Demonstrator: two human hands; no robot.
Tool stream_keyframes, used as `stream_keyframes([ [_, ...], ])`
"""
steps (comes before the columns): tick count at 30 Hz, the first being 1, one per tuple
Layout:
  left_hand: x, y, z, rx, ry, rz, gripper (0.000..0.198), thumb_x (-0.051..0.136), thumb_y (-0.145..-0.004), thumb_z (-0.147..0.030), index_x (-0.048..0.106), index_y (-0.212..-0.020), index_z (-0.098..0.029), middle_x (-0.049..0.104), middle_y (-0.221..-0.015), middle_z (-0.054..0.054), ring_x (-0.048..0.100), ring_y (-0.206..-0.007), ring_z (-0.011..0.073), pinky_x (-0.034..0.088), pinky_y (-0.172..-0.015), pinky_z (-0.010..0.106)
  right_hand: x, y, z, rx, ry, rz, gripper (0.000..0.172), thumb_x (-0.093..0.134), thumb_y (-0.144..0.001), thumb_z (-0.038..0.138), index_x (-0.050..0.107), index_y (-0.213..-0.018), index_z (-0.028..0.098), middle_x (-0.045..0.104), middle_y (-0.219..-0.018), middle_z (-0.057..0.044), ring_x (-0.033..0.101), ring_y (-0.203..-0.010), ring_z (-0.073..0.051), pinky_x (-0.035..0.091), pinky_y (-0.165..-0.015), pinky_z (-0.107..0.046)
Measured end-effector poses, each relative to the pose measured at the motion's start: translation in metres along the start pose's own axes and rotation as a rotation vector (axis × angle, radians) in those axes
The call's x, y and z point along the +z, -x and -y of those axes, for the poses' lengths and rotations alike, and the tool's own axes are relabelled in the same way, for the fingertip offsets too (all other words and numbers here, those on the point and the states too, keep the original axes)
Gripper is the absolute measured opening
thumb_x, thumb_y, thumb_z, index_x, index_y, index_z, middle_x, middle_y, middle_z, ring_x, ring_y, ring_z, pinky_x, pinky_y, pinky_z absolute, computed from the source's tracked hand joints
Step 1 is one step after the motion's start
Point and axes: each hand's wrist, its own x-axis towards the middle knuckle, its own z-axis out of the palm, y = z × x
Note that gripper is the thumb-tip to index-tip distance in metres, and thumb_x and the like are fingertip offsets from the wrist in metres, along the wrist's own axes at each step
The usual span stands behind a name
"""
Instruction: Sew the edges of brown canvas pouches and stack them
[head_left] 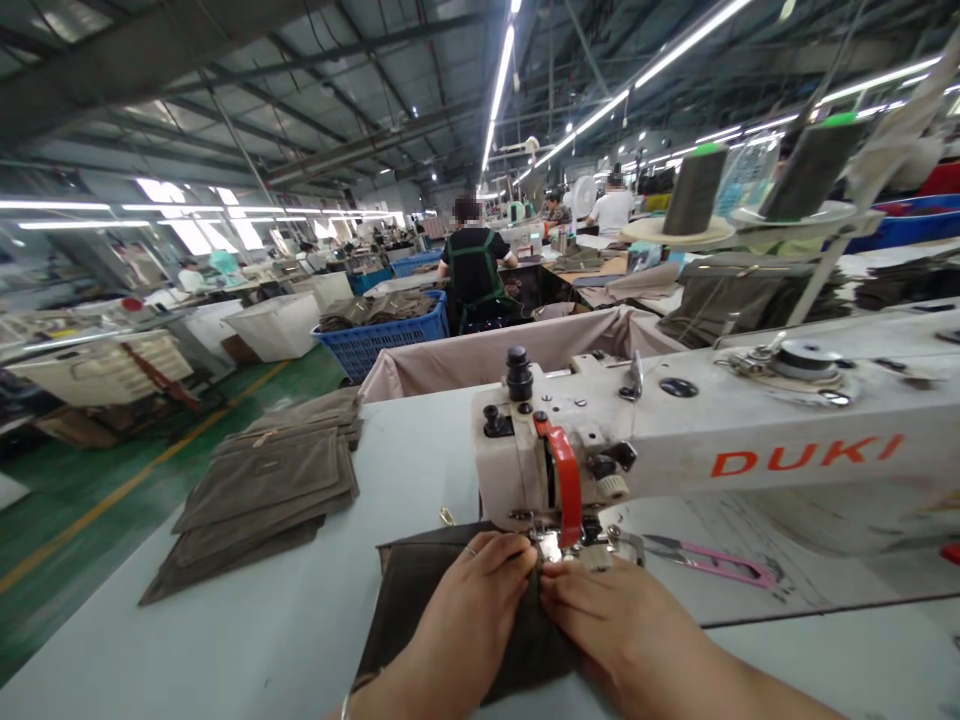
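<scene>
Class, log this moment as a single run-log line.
left hand: flat on dark fabric piece | right hand: on same piece by presser foot | fabric stack: at left, untouched

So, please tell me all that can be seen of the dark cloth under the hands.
The cloth is dark grey-brown and looks like heavy woven fabric. It lies flat on the pale table, its far edge under the foot of the white machine. The left hand and right hand press on it, both close to the foot.
</scene>
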Motion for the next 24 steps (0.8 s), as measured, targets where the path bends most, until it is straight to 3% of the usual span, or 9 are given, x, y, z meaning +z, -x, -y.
stream_keyframes([
  [17,-0.005,-0.001,0.009,0.012,0.099,0.010,0.032,0.046,-0.093,-0.006,0.063,-0.115,-0.021,0.065,-0.119,0.004,0.056,-0.111,0.0190,0.043,-0.104,0.034,0.008,0.005,-0.002,0.027,-0.074,-0.071,0.032,0.049,-0.087,0.006,0.064,-0.113,0.019,0.070,-0.105,-0.005,0.064,-0.100,-0.020,0.051,-0.090,-0.031],
  [19,-0.017,-0.002,0.017,-0.074,0.076,0.023,0.030,0.048,-0.093,-0.012,0.062,-0.116,-0.023,0.063,-0.120,0.004,0.053,-0.114,0.0212,0.039,-0.106,0.038,0.004,0.005,-0.002,0.021,-0.089,-0.063,0.035,0.049,-0.086,0.004,0.063,-0.114,0.020,0.069,-0.109,-0.004,0.062,-0.102,-0.020,0.050,-0.091,-0.033],
  [21,-0.034,-0.007,0.030,-0.258,0.034,0.050,0.025,0.057,-0.089,-0.024,0.062,-0.113,-0.019,0.057,-0.124,0.010,0.044,-0.121,0.0299,0.030,-0.109,0.050,-0.003,0.004,0.000,0.014,-0.102,-0.030,0.037,0.049,-0.084,0.005,0.062,-0.115,0.021,0.066,-0.113,-0.005,0.060,-0.105,-0.022,0.049,-0.092,-0.037],
  [23,-0.052,-0.015,0.048,-0.423,0.051,0.121,0.033,0.069,-0.076,-0.036,0.063,-0.100,-0.015,0.053,-0.122,0.014,0.038,-0.122,0.0386,0.024,-0.107,0.059,-0.010,0.003,0.001,0.009,-0.129,0.022,0.037,0.050,-0.081,0.006,0.061,-0.113,0.021,0.064,-0.114,-0.006,0.058,-0.108,-0.023,0.048,-0.093,-0.040],
  [24,-0.060,-0.021,0.057,-0.455,0.094,0.185,0.033,0.074,-0.069,-0.037,0.063,-0.090,-0.014,0.057,-0.114,0.014,0.042,-0.117,0.0390,0.028,-0.105,0.058,-0.013,0.002,0.002,0.005,-0.146,0.041,0.036,0.050,-0.080,0.007,0.061,-0.112,0.020,0.064,-0.114,-0.006,0.057,-0.108,-0.024,0.047,-0.094,-0.041],
])
